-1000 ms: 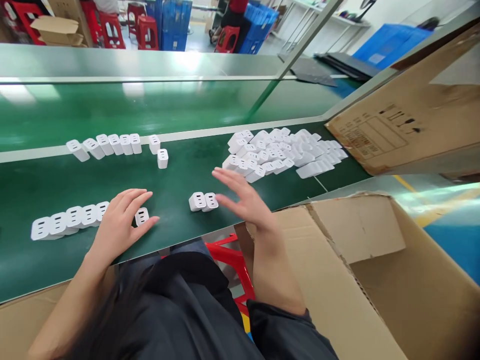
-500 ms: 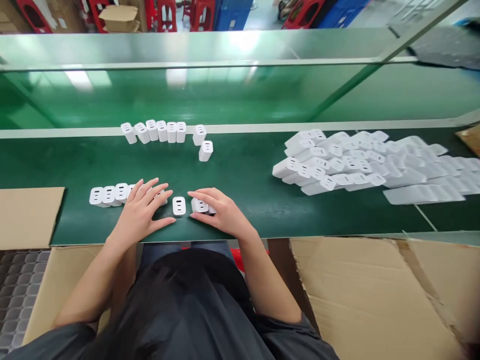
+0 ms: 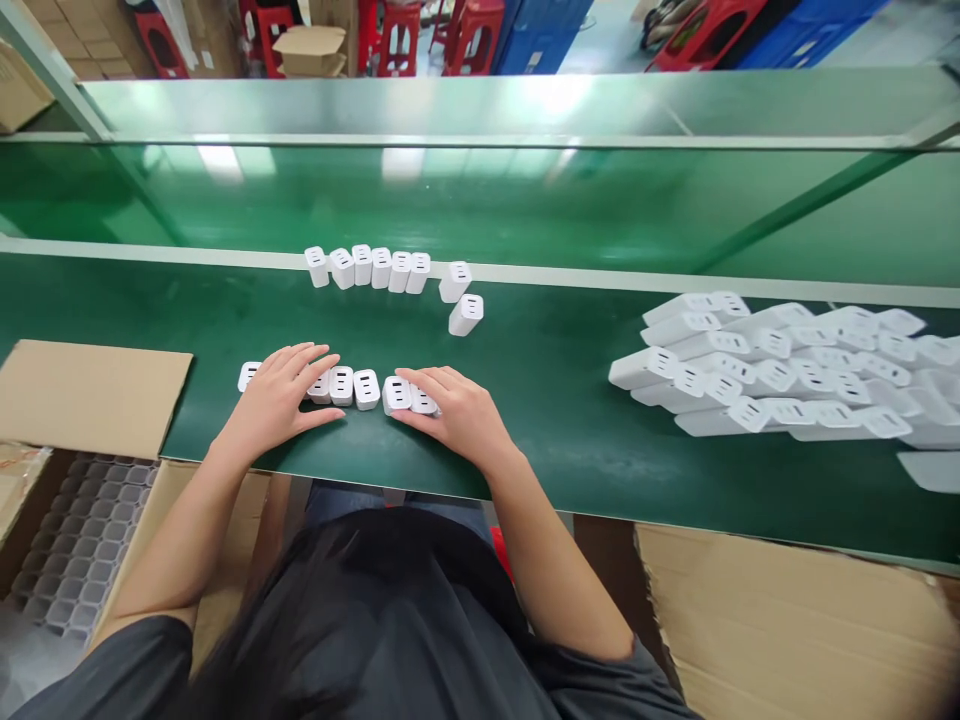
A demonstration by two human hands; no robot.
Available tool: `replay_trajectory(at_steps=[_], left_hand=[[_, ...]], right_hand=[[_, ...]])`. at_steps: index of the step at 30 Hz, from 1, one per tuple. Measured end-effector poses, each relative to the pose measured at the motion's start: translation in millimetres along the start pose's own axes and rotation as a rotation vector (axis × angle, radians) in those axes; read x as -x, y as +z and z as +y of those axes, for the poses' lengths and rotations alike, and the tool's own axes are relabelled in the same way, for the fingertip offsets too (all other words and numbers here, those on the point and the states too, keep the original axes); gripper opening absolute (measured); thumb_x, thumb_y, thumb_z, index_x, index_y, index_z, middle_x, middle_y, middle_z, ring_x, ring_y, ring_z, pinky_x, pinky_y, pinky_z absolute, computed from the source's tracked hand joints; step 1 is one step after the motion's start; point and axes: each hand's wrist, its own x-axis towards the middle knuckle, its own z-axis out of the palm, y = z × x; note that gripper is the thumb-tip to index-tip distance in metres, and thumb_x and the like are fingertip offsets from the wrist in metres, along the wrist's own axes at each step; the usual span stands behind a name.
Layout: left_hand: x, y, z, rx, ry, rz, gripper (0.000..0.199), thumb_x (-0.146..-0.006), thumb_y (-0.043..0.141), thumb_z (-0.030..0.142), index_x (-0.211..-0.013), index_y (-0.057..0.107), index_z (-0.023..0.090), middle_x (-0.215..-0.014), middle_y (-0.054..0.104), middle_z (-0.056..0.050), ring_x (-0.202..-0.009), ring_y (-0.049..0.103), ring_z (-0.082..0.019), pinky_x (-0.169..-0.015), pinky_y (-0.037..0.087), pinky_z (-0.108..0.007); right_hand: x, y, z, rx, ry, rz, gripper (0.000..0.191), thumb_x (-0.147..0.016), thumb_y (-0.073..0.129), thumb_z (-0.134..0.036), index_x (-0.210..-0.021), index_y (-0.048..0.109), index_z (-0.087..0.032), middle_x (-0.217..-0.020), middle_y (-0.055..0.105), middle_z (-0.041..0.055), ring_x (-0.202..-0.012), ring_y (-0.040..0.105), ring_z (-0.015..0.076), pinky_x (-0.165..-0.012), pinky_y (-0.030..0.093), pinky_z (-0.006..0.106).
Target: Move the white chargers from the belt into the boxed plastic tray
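Note:
White chargers with slotted tops form a row (image 3: 341, 386) near the front edge of the green table (image 3: 555, 430). Over the left part of that row lies my left hand (image 3: 277, 400), fingers spread, hiding some of the chargers. At the row's right end, my right hand (image 3: 457, 415) has its thumb and fingers around a pair of white chargers (image 3: 398, 395). One charger (image 3: 367, 389) stands between the hands, with a small gap to the pair. Farther back, several more chargers (image 3: 381, 268) stand in a line, with two others (image 3: 466, 314) to their right.
A large group of white chargers (image 3: 810, 375) leans together at the right. A cardboard sheet (image 3: 97, 398) lies at the left, above a box with a grey cell tray (image 3: 90, 530). Brown cardboard (image 3: 795, 610) is at the lower right. Red stools (image 3: 400, 40) stand beyond the table.
The camera view has shifted, so the table's contents appear farther right. The single charger between my hands now stands close beside the left row. My right hand remains around its chargers.

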Motion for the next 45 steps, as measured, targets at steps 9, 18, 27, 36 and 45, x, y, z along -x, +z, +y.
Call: replay_trajectory(at_steps=[9, 18, 27, 36, 45], left_hand=[[-8, 19.9, -1, -0.061, 0.014, -0.069, 0.052, -0.096, 0.054, 0.054, -0.134, 0.057, 0.018, -0.129, 0.063, -0.009, -0.113, 0.061, -0.024, -0.096, 0.044, -0.04], [17, -7.7, -35, -0.11, -0.124, -0.037, 0.077, -0.087, 0.06, 0.067, -0.145, 0.047, 0.019, -0.145, 0.051, -0.009, -0.135, 0.045, -0.027, -0.118, 0.027, -0.044], [15, 1.3, -46, -0.155, -0.086, -0.185, 0.078, -0.085, 0.056, 0.074, -0.144, 0.05, 0.024, -0.129, 0.062, -0.004, -0.104, 0.062, -0.022, -0.081, 0.044, -0.033], [8, 9.6, -39, -0.192, -0.064, -0.192, 0.058, -0.093, 0.048, 0.068, -0.138, 0.058, 0.031, -0.114, 0.068, -0.003, -0.088, 0.062, -0.019, -0.067, 0.038, -0.031], [42, -13.8, -39, 0.709, -0.628, 0.11, 0.063, -0.089, 0.051, 0.072, -0.131, 0.059, 0.024, -0.106, 0.067, -0.005, -0.089, 0.063, -0.019, -0.072, 0.046, -0.026]], right_hand=[[-10, 21, -6, 0.062, -0.037, 0.086, 0.044, -0.099, 0.056, -0.049, -0.126, 0.062, -0.015, -0.107, 0.07, 0.0092, -0.094, 0.063, 0.024, -0.082, 0.053, 0.037], [-1, 12, 6, -0.104, -0.08, 0.301, 0.046, -0.097, 0.059, -0.049, -0.134, 0.055, -0.022, -0.118, 0.063, 0.0118, -0.108, 0.06, 0.0284, -0.095, 0.051, 0.045], [-1, 21, 5, -0.138, -0.108, 0.156, 0.043, -0.096, 0.062, -0.04, -0.135, 0.054, -0.022, -0.122, 0.061, 0.0102, -0.11, 0.056, 0.0267, -0.093, 0.05, 0.042], [-2, 23, 3, -0.121, -0.067, 0.107, 0.043, -0.096, 0.06, -0.045, -0.133, 0.058, -0.023, -0.122, 0.063, 0.0103, -0.109, 0.057, 0.0276, -0.094, 0.051, 0.046], [-14, 2, -17, -0.061, -0.192, 0.359, 0.05, -0.093, 0.065, -0.037, -0.14, 0.052, -0.024, -0.123, 0.062, 0.0124, -0.112, 0.059, 0.0298, -0.096, 0.05, 0.047]])
